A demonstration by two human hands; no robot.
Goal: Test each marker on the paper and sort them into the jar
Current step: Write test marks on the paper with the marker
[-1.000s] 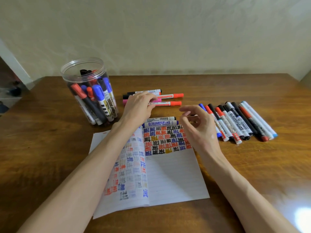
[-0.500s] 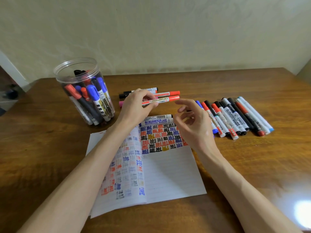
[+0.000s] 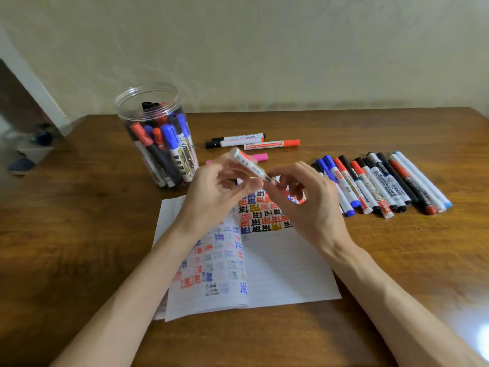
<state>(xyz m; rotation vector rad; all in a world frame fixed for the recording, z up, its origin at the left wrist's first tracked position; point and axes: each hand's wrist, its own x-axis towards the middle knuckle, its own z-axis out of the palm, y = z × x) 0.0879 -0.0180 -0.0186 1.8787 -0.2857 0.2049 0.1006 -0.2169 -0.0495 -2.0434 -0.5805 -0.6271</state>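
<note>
Gripped marker [image 3: 251, 168] over paper [image 3: 285, 268] in left hand [image 3: 211, 197], pinched its lower end with right hand [image 3: 309, 205]; judged midway, with jar [image 3: 127, 112] part-filled, row of markers [image 3: 381, 184] untested on table [image 3: 79, 234].

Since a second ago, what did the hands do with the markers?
The left hand lifted one white-barrelled marker off the wooden table and holds it tilted above the lined paper; the right hand came up to its lower end. The clear plastic jar and the row of markers stayed put.
</note>
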